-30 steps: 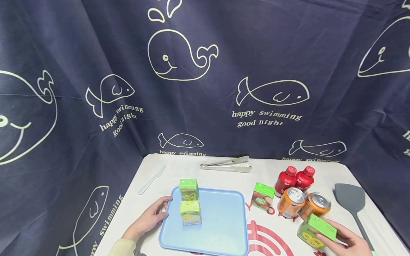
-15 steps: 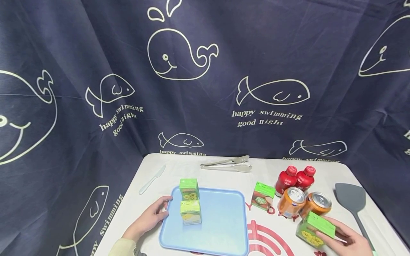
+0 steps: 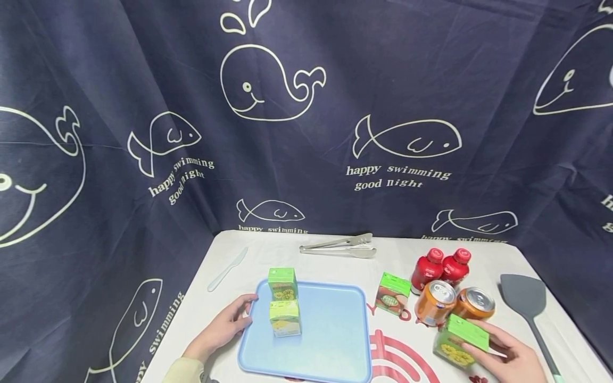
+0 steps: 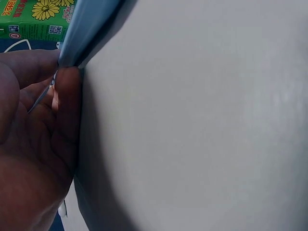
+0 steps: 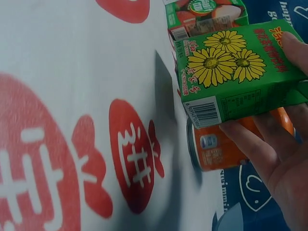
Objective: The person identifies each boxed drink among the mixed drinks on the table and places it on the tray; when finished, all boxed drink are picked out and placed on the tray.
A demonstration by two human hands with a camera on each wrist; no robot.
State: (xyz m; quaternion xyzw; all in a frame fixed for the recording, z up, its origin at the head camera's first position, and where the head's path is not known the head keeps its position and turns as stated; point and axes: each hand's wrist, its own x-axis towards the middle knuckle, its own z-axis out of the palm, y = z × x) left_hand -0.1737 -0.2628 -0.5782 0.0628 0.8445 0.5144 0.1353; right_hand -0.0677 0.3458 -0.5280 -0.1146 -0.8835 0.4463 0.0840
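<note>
Well, carton (image 3: 461,341) in right hand (image 3: 514,355), white table (image 3: 270,252) below, navy cloth (image 3: 330,175) behind.

My green carton (image 3: 455,340) bears yellow flowers (image 5: 226,58); from it I see orange cans (image 3: 435,306) at twelve o'clock, a pale blue tray (image 3: 335,330) at nine, a grey spatula (image 3: 523,293) at two.

Two cartons (image 3: 285,321) stand on the tray (image 3: 335,332), tongs (image 3: 338,249) behind it, cans (image 3: 435,306) right.

White table (image 3: 268,260): blue tray (image 3: 330,330), knife (image 3: 228,271), tongs (image 3: 360,252), carton (image 3: 392,295), red bottles (image 3: 427,272), orange cans (image 3: 433,307), spatula (image 3: 524,295).
</note>
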